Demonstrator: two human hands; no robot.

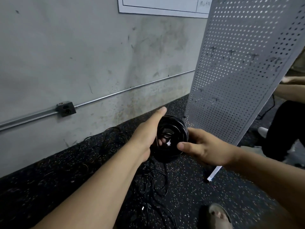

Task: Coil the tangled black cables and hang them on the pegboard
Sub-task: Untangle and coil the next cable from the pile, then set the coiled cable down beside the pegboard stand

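Holds the coiled black cable (171, 129) up between both hands, above the speckled floor (66, 179), just before the lower corner of the pegboard (239, 71). Clamps the left hand (146, 138) on the coil's left rim, thumb straight up, fingers (162, 140) showing through the centre hole. Pinches the right rim with the right hand (204, 149), thumb in front, other fingers curled behind. Below the coil, loose tangled cable (158, 184) strewn over the floor. On the grey perforated pegboard, black hooks (231, 52). On the wall, an outlet box (66, 109); higher up, a white board (165, 5) with faint writing, too blurred to read.
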